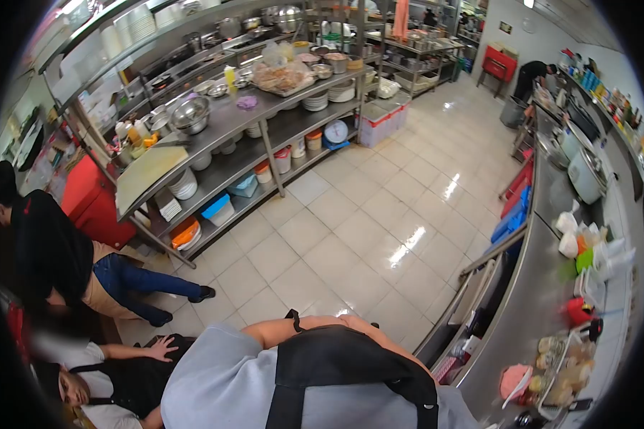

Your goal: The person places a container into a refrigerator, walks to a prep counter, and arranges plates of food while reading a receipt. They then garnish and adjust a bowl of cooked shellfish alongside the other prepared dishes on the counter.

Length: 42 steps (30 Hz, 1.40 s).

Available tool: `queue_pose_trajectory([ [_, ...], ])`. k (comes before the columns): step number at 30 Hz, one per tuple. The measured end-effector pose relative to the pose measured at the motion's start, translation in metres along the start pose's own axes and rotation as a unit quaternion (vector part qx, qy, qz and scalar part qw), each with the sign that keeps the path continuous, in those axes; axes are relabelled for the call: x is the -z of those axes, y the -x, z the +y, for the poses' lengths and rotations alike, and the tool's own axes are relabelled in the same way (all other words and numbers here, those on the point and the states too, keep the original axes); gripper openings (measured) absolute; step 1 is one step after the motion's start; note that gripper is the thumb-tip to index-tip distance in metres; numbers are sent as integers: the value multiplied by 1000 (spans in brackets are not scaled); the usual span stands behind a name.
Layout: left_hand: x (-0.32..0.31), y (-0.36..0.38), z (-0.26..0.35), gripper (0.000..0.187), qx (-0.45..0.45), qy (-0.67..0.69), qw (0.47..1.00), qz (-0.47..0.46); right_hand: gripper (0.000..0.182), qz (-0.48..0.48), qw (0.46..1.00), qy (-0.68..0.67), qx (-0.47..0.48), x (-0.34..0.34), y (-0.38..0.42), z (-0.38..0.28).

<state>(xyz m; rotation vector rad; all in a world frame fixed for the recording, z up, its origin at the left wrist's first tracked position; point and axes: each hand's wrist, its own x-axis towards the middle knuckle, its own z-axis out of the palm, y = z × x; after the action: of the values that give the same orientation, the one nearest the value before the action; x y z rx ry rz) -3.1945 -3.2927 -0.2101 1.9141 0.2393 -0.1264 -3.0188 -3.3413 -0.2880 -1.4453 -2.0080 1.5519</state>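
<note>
Looks like a pause in handling, with both hands (330,320) apparently together just past the black apron (322,357) worn on the chest, too hidden to tell whether holding anything, near the steel counter (508,336) at right, and calls next for parting them.

The apron (347,361) is matt cloth, the tiles (358,247) glossy.
</note>
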Motion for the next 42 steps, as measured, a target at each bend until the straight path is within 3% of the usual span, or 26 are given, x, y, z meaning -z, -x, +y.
queue_pose_trajectory([
  [2,4,-2,-1,22,21,-19,999,15,41,-32,999,12,14,17,-14,5],
  [4,32,24,98,20,-33,2,993,115,42,-66,997,22,23,28,-20,6],
  [6,34,13,105,19,-94,20,972,215,41,-100,995,18,-7,51,-19,5],
  [8,20,-23,32,17,17,107,985,135,41,-107,994,27,12,69,-21,9],
  [10,37,-17,83,17,-17,117,978,175,42,-114,993,27,27,75,-26,22],
  [12,35,-29,80,17,-50,130,968,211,42,-141,989,18,44,81,-33,36],
  [14,16,-56,21,17,-10,83,979,187,42,-155,986,27,47,97,-26,31],
  [16,40,-34,89,24,-12,126,976,176,41,-170,983,37,53,108,-22,25],
  [19,54,-36,123,36,-14,171,972,163,38,-198,976,42,78,118,-28,31],
  [22,33,-60,89,34,-5,158,969,192,38,-224,970,35,87,118,-34,41],
  [28,16,-64,85,31,9,158,955,250,40,-291,946,87,110,117,-38,37],
  [31,-3,-63,85,30,17,170,937,305,38,-288,950,77,97,110,-40,55],
  [32,-11,-64,76,30,30,177,928,326,37,-322,946,13,42,101,-47,85],
  [33,-23,-64,62,30,60,175,919,349,37,-341,936,80,42,113,-43,83],
  [35,-57,-62,17,32,199,114,898,375,37,-380,899,212,52,137,-36,81],
  [37,-115,-51,-57,35,335,68,850,402,39,-436,828,349,51,124,-60,198],
  [38,-143,-40,-85,34,380,68,813,436,36,-412,831,372,-28,147,-40,180],
  [39,-148,-27,-56,35,421,151,757,476,31,-395,835,378,-69,162,-30,192],
  [40,-152,-13,-21,37,458,233,690,510,34,-394,858,329,-28,174,-34,250],
  [42,-211,16,-53,45,488,298,596,563,41,-397,887,230,56,198,-41,353],
])
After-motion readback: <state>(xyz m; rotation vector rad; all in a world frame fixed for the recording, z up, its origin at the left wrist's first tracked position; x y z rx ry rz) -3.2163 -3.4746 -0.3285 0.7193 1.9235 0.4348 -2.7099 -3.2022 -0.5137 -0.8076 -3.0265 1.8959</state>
